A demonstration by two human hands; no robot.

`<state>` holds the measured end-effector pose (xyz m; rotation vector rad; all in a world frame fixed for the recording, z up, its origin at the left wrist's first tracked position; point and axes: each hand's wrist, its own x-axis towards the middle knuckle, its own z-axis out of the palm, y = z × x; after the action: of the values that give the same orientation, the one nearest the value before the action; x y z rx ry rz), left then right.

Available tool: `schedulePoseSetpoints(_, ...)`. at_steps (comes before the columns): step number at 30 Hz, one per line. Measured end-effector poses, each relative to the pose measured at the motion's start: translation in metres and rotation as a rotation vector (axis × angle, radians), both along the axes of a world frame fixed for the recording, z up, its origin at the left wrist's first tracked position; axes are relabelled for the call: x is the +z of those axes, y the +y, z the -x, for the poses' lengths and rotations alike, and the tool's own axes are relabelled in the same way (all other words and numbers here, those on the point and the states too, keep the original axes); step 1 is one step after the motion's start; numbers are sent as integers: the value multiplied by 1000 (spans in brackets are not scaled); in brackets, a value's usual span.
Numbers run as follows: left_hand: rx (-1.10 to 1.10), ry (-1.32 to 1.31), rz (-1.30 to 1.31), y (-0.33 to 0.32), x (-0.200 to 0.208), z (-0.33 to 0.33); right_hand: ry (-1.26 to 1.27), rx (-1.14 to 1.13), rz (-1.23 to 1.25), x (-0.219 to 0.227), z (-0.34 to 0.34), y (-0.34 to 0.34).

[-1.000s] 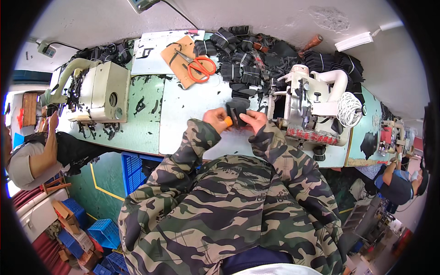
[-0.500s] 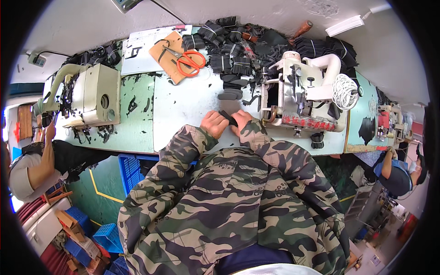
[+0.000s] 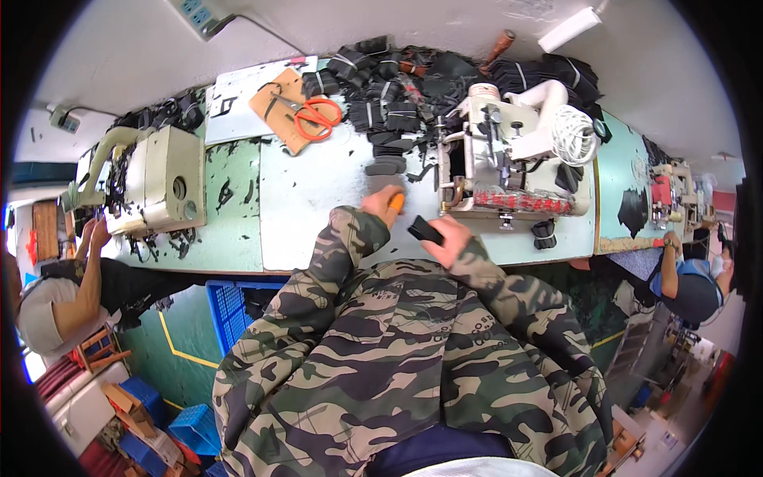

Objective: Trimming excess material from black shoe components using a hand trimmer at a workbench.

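My right hand [image 3: 451, 240] is closed on a small black stack of flat pieces [image 3: 424, 230], held over the front of the pale table. Farther forward and to the left, my left hand [image 3: 380, 203] is at the near end of a row of dark flat rounded pieces [image 3: 385, 165]. Something orange [image 3: 396, 202] shows on the thumb side of that hand; whether it is a finger cover or a held thing I cannot make out. Its fingertips are blurred and partly hidden. The two hands are apart.
A white machine [image 3: 517, 159] with a coiled white cord stands close on my right. Orange-handled scissors [image 3: 318, 119] lie on brown card [image 3: 282, 111]. Tied black bundles [image 3: 381, 111] crowd the back. Another machine [image 3: 163, 175] stands left, near a seated person; another person sits far right.
My hands, together on the black pieces before, have separated. The left has moved forward to the row of pieces; the right has moved right and nearer with the black stack.
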<state>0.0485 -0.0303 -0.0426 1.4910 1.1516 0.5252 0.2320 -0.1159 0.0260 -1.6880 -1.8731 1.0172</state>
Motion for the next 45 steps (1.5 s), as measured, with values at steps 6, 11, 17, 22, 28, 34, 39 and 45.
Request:
schedulePoseSetpoints(6, -211, -137, 568, 4, -10, -59, -131, -407, -226, 49, -114, -4)
schedulePoseSetpoints(11, -91, -106, 729, -7, -19, -74, -365, -452, -241, 60, -199, 4)
schedulePoseSetpoints(17, -21, 117, 622, -17, 14, -74, -359, -499, -229, 46, -224, 22)
schedulePoseSetpoints(22, -178, 261, 307, -32, 113, -71, -287, -522, -354, 46, -227, 19)
schedulePoseSetpoints(28, -117, -382, 191, -45, 137, -175, 179, -491, -440, 96, -145, 3)
schedulePoseSetpoints(34, 62, -475, 171, -26, 133, -186, 366, -262, -130, 94, -137, -10)
schedulePoseSetpoints(39, -297, 149, -47, -22, 143, -177, 515, -339, -6, 85, -157, 1)
schedulePoseSetpoints(45, -308, 452, -517, -17, 134, -166, 630, -362, -13, 70, -145, 10)
